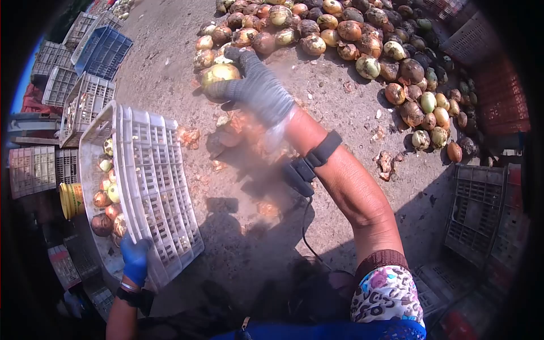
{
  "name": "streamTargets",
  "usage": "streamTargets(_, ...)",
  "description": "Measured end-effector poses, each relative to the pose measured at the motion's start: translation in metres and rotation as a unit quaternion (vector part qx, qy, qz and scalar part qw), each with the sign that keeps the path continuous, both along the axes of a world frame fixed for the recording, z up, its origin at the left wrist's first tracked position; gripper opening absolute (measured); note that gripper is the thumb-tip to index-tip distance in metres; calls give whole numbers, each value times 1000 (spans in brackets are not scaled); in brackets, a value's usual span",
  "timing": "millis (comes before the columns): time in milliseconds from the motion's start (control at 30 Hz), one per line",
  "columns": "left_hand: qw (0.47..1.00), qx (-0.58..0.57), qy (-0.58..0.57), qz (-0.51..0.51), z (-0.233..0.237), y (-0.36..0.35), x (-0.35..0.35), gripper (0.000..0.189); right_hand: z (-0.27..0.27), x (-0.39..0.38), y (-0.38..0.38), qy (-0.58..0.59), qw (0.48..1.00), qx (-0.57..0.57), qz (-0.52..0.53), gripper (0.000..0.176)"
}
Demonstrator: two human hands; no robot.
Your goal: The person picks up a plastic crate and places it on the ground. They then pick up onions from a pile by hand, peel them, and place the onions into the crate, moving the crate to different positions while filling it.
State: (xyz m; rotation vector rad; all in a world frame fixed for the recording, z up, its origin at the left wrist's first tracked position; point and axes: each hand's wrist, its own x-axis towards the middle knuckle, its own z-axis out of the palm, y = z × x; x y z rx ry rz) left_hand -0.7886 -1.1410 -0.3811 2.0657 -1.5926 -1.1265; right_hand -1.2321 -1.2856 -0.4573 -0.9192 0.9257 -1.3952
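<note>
My right hand point(258, 90), in a grey glove, reaches to the near edge of an onion pile. Its thumb and fingers curl around a large yellow onion point(220, 74) low over the concrete. My left hand point(135, 258), in a blue glove, grips the near rim of a white plastic crate point(156, 187) at the left. That crate is tipped so its slatted side faces me, and several onions point(113, 192) lie inside it. The left fingertips are partly hidden behind the rim. A black strap with a small device point(303, 170) is on my right wrist.
A large pile of onions point(351, 31) spreads over the back and right, some dark and rotten-looking. Loose skins point(386, 164) litter the concrete. White crates point(85, 107), a blue crate point(105, 52) and a yellow bucket point(71, 200) stand left; more crates point(476, 204) stand right.
</note>
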Motion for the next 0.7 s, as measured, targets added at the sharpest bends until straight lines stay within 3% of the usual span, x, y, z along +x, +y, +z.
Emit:
streamTargets(33, 1000, -2, 1, -1, 0, 0, -1, 47, 23, 16, -1, 150, 972, -175, -46, 97)
streamTargets(100, 1000, -5, -3, -2, 4, 0, -7, 46, 39, -10, -11, 321, 920, -187, -128, 95)
streamTargets(167, 1000, -1, -26, 5, -3, -1, 0, 45, -9, -81, -39, 518, 832, -35, -194, 88)
streamTargets(200, 1000, -1, -5, 14, -2, 0, -3, 45, -24, -123, -36, 551, 807, 54, -204, 76)
streamTargets(233, 1000, 1, 14, 24, 1, 1, -6, 45, -54, -163, -30, 666, 691, 96, -263, 75)
streamTargets(300, 999, 8, 15, 31, 5, 0, -12, 44, -70, -219, -7, 681, 638, 261, -245, 80)
streamTargets(367, 1000, 13, -12, 23, 9, 1, -11, 42, -105, -259, 6, 659, 650, 278, -256, 82)
streamTargets(500, 999, -1, 3, 49, 9, 3, -17, 41, -84, -269, 7, 610, 662, 358, -246, 71)
streamTargets(567, 999, 11, 0, 51, 6, 4, -8, 42, -65, -273, 3, 686, 586, 419, -105, 57)
streamTargets(633, 999, 17, 2, 50, 2, 2, -6, 43, -62, -266, 5, 719, 563, 394, -100, 49)
streamTargets(700, 999, 0, -10, 40, 5, 4, -6, 44, -115, -270, 0, 667, 662, 314, -135, 49)
